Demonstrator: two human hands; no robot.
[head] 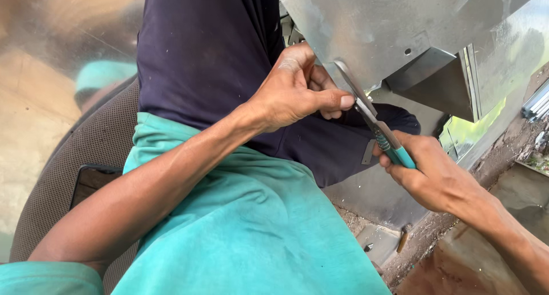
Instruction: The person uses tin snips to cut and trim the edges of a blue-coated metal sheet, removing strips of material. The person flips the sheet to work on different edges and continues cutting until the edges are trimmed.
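Observation:
My left hand (294, 86) grips the lower edge of a large galvanized metal sheet (389, 26), thumb pressed near the cut. Just below it, my right hand (426, 166) is closed on the teal handles of tin snips (377, 129), whose blades bite into the sheet's edge next to my left thumb. A small spring shows between the handles. The sheet rests above my lap, over dark blue trousers (211, 49) and a teal shirt (251, 226).
A folded sheet-metal box part (446, 80) sits behind the sheet at the right. Metal offcuts and a small tool lie on the dirt ground (394, 243) below. A brown mesh seat (86, 152) is at the left, with a shiny metal surface (46, 72) beyond it.

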